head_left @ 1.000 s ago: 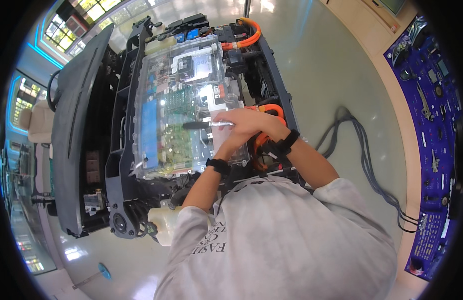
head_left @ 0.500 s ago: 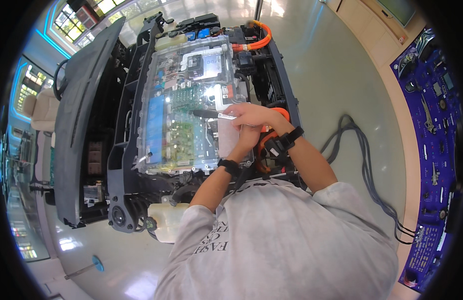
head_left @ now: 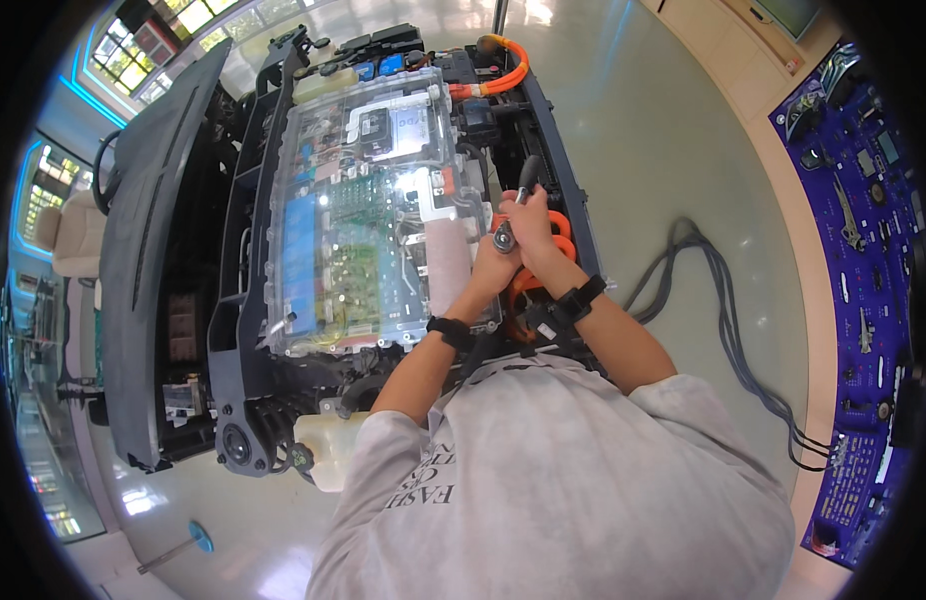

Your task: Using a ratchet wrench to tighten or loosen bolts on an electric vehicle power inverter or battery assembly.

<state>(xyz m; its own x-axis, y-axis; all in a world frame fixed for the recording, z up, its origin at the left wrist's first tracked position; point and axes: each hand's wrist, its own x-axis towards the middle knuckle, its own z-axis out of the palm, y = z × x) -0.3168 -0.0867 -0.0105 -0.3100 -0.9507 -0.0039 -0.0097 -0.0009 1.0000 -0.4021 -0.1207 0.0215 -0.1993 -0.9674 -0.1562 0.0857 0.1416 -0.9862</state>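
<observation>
Both hands are up at the right edge of the big clear-covered electronics unit [head_left: 358, 215], and they're bunched tight together. The right hand [head_left: 539, 228] is wrapped around a ratchet wrench [head_left: 516, 203], fingers closed on its black handle, which sticks up and away toward the far side of the frame, while the round metal head sits just at the near end of the grip. The left hand [head_left: 495, 262] is pressed in right beside it, touching the right hand from below, fingers curled; whether it actually grips the tool or only steadies the other hand cannot be told from here. The wrench sits over the orange cables [head_left: 558, 222] that loop along the unit's right side, just off the edge of the transparent cover. Black bands show on both wrists. Under the cover, a green circuit board [head_left: 355, 262] and a blue block [head_left: 298, 245] lie side by side, with another thick orange cable [head_left: 503, 72] curving at the far end. The whole assembly rests in a dark frame [head_left: 245, 330], a grey dashboard panel [head_left: 148, 230] standing along its left. On the shiny floor [head_left: 653, 130] to the right, a bundle of dark cables [head_left: 728, 320] snakes away, and a blue tool board [head_left: 863, 260] lines the right-hand wall.
</observation>
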